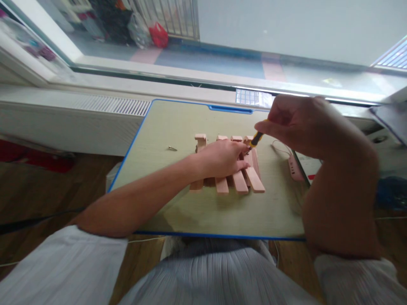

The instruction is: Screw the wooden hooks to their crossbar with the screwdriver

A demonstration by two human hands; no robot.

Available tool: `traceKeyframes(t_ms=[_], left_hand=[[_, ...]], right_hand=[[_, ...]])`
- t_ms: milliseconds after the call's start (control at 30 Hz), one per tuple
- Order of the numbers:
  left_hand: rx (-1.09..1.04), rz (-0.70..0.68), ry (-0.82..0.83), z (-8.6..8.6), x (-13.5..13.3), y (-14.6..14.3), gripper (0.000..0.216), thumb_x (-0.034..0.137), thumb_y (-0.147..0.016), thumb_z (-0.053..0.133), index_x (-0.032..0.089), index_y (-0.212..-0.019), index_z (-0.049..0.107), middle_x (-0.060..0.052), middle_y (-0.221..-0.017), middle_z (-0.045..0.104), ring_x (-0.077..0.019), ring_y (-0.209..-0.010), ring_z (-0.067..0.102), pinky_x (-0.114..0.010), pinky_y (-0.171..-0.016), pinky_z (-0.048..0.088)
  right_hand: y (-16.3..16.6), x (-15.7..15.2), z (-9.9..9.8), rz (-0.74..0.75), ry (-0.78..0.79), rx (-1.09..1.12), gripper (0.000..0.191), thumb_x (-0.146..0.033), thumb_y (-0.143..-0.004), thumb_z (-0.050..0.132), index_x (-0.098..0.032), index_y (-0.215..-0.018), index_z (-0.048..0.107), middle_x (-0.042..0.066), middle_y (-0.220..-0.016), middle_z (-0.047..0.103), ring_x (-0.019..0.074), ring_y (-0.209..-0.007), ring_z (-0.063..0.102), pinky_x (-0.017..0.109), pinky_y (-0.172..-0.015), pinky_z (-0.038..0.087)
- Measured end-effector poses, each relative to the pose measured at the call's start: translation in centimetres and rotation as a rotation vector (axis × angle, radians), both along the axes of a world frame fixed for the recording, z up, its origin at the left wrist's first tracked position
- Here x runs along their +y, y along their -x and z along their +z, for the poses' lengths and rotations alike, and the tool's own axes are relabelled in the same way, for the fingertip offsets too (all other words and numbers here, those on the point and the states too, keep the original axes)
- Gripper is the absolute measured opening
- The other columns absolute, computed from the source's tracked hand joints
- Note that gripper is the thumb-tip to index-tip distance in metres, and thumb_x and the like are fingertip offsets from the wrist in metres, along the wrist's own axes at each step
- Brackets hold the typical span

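Observation:
My right hand (288, 120) is closed around the handle of a yellow-and-black screwdriver (257, 139), held tilted with its tip down. That tip meets the upper part of the rightmost slats of a small wooden slatted piece (240, 183). Across the slats lies my left hand (224, 159), gripping the piece, its thumb and fingertips on the right-hand slats beside the screwdriver tip. Whatever sits right under the tip is too small to make out. Left of the wooden piece, a loose screw (172, 148) lies on the tabletop.
The small table (197, 216) has a blue rim and a blue slot at its far edge. At its right are a pink power strip (295, 167) with a cable and a dark-edged flat object (307, 165). A radiator (79, 123) and a window stand behind.

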State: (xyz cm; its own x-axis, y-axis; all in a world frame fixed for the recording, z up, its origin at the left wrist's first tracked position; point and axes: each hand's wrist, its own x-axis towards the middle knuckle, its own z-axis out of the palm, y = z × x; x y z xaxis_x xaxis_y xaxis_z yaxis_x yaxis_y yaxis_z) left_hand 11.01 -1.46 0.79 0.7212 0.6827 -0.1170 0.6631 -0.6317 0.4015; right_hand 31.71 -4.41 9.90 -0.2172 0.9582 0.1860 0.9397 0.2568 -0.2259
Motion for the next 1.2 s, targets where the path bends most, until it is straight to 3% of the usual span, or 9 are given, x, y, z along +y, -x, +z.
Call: traceKeyframes(t_ms=[167,300,500,600,733,867,1067,1200], left_hand=[[-0.004,0.002,0.014,0.0,0.0,0.0,0.042,0.049,-0.105,0.067,0.023,-0.137,0.077,-0.010,-0.110,0.084,-0.0275,-0.093,0.078,-0.036,-0.076,0.052],[-0.011,0.012,0.008,-0.1,-0.1,0.0,0.043,0.049,-0.105,0.066,0.023,-0.138,0.077,-0.010,-0.108,0.084,-0.0280,-0.092,0.078,-0.036,-0.075,0.052],[-0.014,-0.005,-0.004,-0.1,0.0,0.1,0.040,0.049,-0.105,0.065,0.022,-0.132,0.078,-0.011,-0.109,0.084,-0.0290,-0.094,0.079,-0.036,-0.074,0.052],[-0.008,-0.005,-0.003,-0.1,0.0,0.1,0.041,0.049,-0.105,0.065,0.023,-0.132,0.078,-0.011,-0.110,0.084,-0.0289,-0.096,0.078,-0.036,-0.075,0.053],[-0.004,-0.005,0.003,0.0,0.0,0.1,0.041,0.050,-0.105,0.064,0.024,-0.135,0.078,-0.011,-0.114,0.084,-0.0287,-0.096,0.078,-0.036,-0.076,0.053],[-0.002,0.005,0.000,0.0,0.0,0.0,0.042,0.049,-0.105,0.065,0.024,-0.136,0.077,-0.011,-0.112,0.084,-0.0289,-0.097,0.078,-0.036,-0.078,0.053],[-0.010,-0.003,0.003,0.0,0.0,0.0,0.042,0.048,-0.105,0.065,0.023,-0.136,0.078,-0.011,-0.110,0.084,-0.0283,-0.093,0.078,-0.036,-0.074,0.052],[-0.013,-0.007,-0.001,0.0,0.0,0.0,0.043,0.048,-0.105,0.065,0.023,-0.137,0.077,-0.012,-0.113,0.084,-0.0294,-0.094,0.078,-0.036,-0.074,0.051]], right_hand=[[0.1,0.0,0.0,0.005,0.025,0.054,0.017,-0.041,-0.091,0.076,-0.025,-0.095,0.077,0.005,-0.077,0.076,0.0246,-0.069,0.070,0.041,-0.065,0.048],[-0.2,-0.1,0.2,0.043,0.063,0.087,0.025,-0.040,-0.092,0.076,-0.026,-0.112,0.082,0.003,-0.077,0.079,0.0254,-0.070,0.073,0.041,-0.069,0.051],[-1.1,-0.8,0.7,0.113,0.077,0.032,0.033,-0.032,-0.093,0.071,-0.024,-0.122,0.084,0.004,-0.086,0.081,0.0191,-0.070,0.070,0.037,-0.069,0.046],[-1.1,-1.0,0.5,0.123,0.066,0.025,0.030,-0.033,-0.095,0.068,-0.021,-0.118,0.083,0.005,-0.087,0.080,0.0183,-0.071,0.067,0.037,-0.070,0.045],[-0.4,-0.4,0.2,0.059,0.042,0.019,0.018,-0.040,-0.093,0.073,-0.021,-0.091,0.072,0.004,-0.079,0.074,0.0169,-0.067,0.059,0.036,-0.064,0.038],[0.2,0.2,0.0,-0.005,0.023,-0.032,0.029,-0.044,-0.093,0.072,-0.025,-0.077,0.057,0.002,-0.068,0.065,0.0164,-0.063,0.048,0.037,-0.061,0.031],[0.4,-0.4,0.3,-0.002,0.041,0.014,0.017,-0.037,-0.088,0.076,-0.022,-0.092,0.069,0.004,-0.077,0.074,0.0170,-0.066,0.059,0.036,-0.062,0.038],[0.2,-0.6,0.5,0.041,0.033,0.053,0.025,-0.036,-0.089,0.077,-0.022,-0.109,0.079,0.002,-0.076,0.077,0.0178,-0.064,0.065,0.035,-0.065,0.045]])
